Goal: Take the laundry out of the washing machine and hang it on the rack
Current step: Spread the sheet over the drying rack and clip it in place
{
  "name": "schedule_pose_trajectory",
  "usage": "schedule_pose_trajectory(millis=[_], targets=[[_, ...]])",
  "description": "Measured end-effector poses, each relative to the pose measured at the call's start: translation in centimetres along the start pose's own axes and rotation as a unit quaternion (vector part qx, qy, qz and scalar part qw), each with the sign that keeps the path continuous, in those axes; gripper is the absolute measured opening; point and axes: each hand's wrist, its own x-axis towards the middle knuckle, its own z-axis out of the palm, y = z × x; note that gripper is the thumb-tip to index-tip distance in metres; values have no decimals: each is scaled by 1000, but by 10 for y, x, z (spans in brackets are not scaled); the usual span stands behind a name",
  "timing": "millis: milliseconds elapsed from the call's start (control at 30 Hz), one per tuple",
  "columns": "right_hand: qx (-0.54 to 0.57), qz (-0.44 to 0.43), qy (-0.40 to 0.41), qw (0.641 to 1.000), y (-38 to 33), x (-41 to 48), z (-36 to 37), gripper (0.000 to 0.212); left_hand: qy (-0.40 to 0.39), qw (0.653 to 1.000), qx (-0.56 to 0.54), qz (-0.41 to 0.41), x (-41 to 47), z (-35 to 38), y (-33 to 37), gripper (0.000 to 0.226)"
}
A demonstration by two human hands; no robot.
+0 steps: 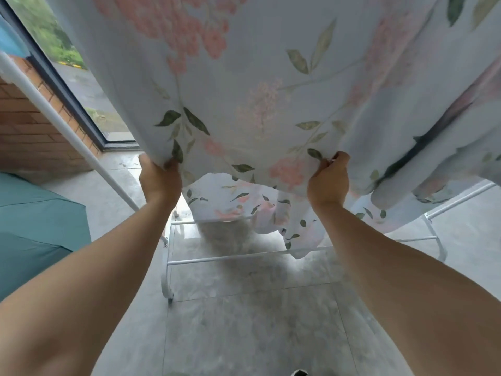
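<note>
Your left hand [160,176] and right hand [329,179] each pinch the lower hem of the floral sheet [257,85], already draped over the drying rack [244,257]. Hanging looks mostly done; spreading remains. Washing machine not visible.

A teal umbrella [35,226] sits on the grey tiled floor [244,321] near a brick wall [32,131] and dark-framed window [89,96].
</note>
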Motion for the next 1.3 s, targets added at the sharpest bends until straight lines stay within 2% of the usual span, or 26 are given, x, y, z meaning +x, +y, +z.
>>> schedule_pose_trajectory(millis=[67,100,300,400,567,800,1033,1300], targets=[[11,-31,28,999,8,15,19,25,22,998,-25,56,9,18,-5,59],[7,-49,42,998,10,22,28,25,36,996,-24,75,14,27,-4,64],[60,-89,142,984,49,46,78,25,139,972,-24,187,48,72,-27,58],[39,-133,158,978,66,53,86,33,138,971,-34,194,62,76,-35,56],[-4,-209,197,958,91,61,106,42,154,955,-27,251,77,94,-62,59],[-56,-222,176,957,106,60,113,40,95,964,43,242,78,111,-78,65],[-55,-222,158,961,112,41,141,27,102,960,50,257,92,108,-101,51],[-55,-212,98,971,99,17,181,29,112,957,162,214,114,74,-131,65]])
